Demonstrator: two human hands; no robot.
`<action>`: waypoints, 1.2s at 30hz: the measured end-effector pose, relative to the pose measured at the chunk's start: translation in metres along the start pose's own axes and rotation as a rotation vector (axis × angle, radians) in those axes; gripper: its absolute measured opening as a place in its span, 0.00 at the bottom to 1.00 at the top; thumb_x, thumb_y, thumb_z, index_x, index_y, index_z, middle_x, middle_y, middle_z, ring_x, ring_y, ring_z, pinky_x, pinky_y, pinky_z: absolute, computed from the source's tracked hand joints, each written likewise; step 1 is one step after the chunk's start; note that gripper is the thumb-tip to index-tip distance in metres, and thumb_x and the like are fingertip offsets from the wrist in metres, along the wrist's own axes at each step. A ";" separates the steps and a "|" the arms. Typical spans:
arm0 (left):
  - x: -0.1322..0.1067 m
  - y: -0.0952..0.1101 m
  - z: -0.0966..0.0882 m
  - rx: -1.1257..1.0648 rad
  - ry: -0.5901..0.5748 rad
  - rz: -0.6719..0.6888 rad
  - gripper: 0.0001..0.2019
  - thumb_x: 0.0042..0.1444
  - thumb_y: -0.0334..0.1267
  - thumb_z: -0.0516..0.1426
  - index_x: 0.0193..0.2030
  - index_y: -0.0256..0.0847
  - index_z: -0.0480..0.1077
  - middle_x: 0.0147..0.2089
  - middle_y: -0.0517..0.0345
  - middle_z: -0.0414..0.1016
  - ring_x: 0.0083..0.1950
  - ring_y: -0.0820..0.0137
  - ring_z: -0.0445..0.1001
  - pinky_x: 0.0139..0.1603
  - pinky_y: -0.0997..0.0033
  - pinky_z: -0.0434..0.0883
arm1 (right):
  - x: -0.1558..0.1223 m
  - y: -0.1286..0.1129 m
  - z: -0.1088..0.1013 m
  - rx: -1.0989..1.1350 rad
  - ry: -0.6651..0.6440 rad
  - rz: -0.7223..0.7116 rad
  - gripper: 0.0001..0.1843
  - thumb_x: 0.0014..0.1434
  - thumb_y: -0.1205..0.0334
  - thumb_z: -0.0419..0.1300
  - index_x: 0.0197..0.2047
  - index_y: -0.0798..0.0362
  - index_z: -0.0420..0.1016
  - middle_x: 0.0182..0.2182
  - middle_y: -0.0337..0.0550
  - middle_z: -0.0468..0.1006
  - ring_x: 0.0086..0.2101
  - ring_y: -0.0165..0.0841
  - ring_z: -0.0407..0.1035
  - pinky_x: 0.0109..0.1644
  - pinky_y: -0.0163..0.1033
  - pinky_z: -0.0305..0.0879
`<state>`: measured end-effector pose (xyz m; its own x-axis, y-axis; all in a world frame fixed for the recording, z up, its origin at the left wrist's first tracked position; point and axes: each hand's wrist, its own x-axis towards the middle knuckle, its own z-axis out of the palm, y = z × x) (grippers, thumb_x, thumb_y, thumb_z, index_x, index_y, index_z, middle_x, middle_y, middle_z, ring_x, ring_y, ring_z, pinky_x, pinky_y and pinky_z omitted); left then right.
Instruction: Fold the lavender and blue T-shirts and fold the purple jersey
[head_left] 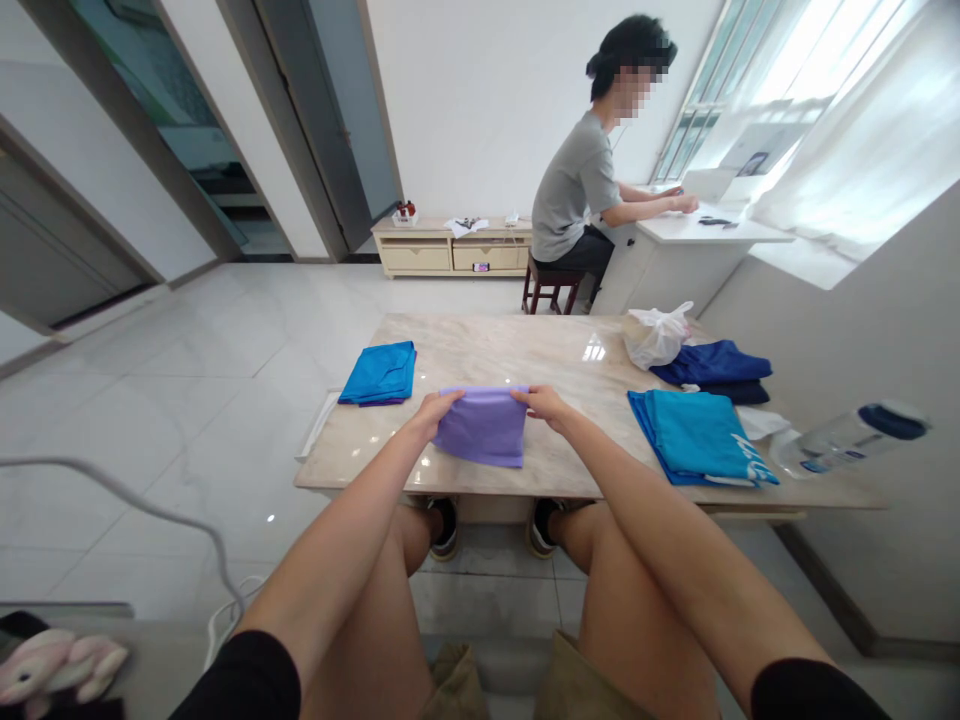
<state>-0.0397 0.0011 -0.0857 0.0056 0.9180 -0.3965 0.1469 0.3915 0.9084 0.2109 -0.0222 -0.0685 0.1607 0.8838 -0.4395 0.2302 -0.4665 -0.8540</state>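
A folded purple cloth (484, 430) hangs between my two hands above the front part of the marble-topped table (487, 345). At its top left corner, my left hand (437, 410) pinches the edge between thumb and fingers. My right hand (546, 405) grips the top right corner the same way. To the left lies a small stack of folded blue cloth (381, 370), with a purple edge showing under it. Over on the right rests another folded stack, a brighter blue cloth (694, 432) with white lettering at its corner.
Behind the right stack are a white plastic bag (657, 335) and dark blue folded cloth (716, 362). A clear bottle (847, 440) with a dark lid stands at the right end. A person (577, 180) sits at a white desk (690, 228) beyond, near a low cabinet (416, 258).
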 end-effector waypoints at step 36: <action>-0.028 0.043 0.003 0.262 0.151 0.586 0.09 0.52 0.38 0.75 0.38 0.40 0.83 0.60 0.44 0.78 0.67 0.52 0.74 0.68 0.56 0.72 | 0.016 -0.006 -0.074 -0.179 0.418 -0.688 0.18 0.62 0.45 0.69 0.40 0.53 0.85 0.44 0.51 0.84 0.45 0.43 0.77 0.51 0.45 0.75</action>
<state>-0.0305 -0.0075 -0.0358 0.0218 0.9808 0.1938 0.3980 -0.1863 0.8983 0.2834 -0.0078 -0.0494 0.2634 0.9044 0.3355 0.5516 0.1442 -0.8216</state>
